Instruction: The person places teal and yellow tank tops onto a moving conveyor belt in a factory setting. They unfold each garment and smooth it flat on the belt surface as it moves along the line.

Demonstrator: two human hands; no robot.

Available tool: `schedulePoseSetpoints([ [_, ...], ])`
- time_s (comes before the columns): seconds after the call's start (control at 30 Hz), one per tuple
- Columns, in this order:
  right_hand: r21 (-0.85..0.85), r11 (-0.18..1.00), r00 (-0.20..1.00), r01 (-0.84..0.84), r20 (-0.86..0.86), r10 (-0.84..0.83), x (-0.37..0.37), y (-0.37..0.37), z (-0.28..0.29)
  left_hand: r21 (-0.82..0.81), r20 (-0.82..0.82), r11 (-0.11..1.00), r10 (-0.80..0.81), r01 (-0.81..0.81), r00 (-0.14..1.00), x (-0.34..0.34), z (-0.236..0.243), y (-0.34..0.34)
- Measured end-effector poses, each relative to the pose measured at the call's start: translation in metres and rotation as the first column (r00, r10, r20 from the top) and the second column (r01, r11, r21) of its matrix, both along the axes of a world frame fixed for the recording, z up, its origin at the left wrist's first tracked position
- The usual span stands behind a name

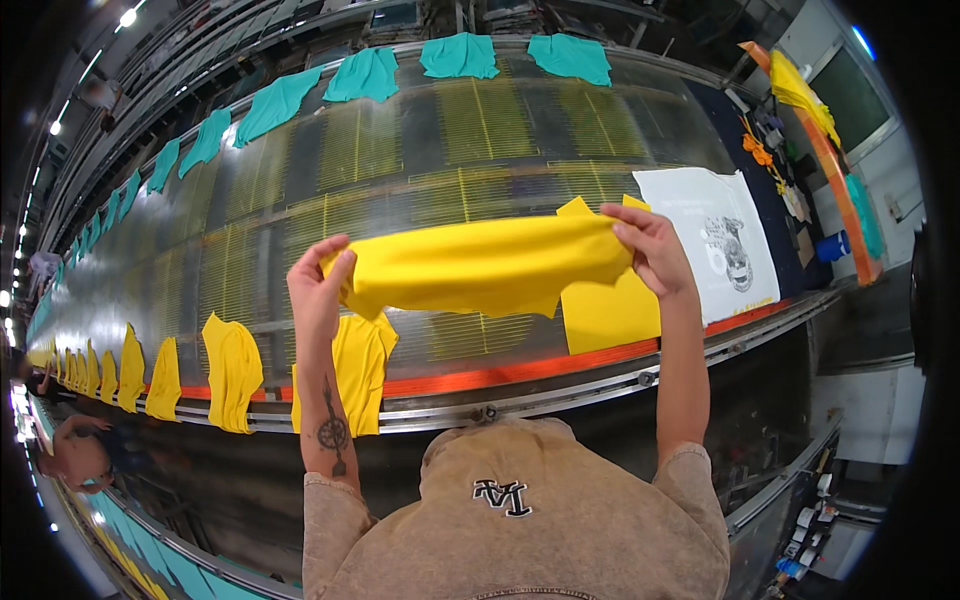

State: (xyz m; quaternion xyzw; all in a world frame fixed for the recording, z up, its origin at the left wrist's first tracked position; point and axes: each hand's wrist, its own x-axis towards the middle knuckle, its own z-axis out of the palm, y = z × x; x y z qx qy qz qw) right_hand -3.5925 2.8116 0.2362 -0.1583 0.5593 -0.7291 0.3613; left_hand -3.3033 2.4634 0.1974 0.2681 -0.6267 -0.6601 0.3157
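My left hand (318, 282) grips the left end of a stretched yellow fabric piece (470, 265), and my right hand (655, 255) pinches its right end; both hold it up above the long print table (360, 140). Behind it on the right lies a flat yellow piece (610, 320), partly covered from view, beside a white piece (740, 260) with a dark printed figure. Near my left forearm, another rumpled yellow piece (355, 380) hangs over the table's orange-red front edge (500, 370).
Yellow pieces (230, 370) line the near edge leftward; teal pieces (360, 70) line the far edge. At right stand an orange rail (830, 180) with draped fabric and a blue container (832, 247). Another person (80, 450) is at lower left; a metal rail (600, 390) runs before me.
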Motion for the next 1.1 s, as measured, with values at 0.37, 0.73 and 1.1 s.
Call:
schedulePoseSetpoints([
  [0.37, 0.032, 0.991, 0.985, 0.127, -0.122, -0.123, -0.112, -0.099, -0.029, -0.043, 0.068, 0.999, -0.029, 0.032, 0.997, -0.104, -0.007, -0.094],
  [0.73, -0.035, 0.992, 0.970, 0.122, -0.206, -0.126, -0.119, -0.098, -0.038, -0.111, -0.035, 0.993, -0.041, 0.037, 0.999, -0.102, -0.009, -0.090],
  [1.1, 0.110, 0.988, 0.954, 0.107, -0.291, -0.071, -0.036, -0.034, -0.153, -0.037, 0.023, 0.995, -0.087, 0.088, 0.996, -0.033, -0.117, -0.032],
])
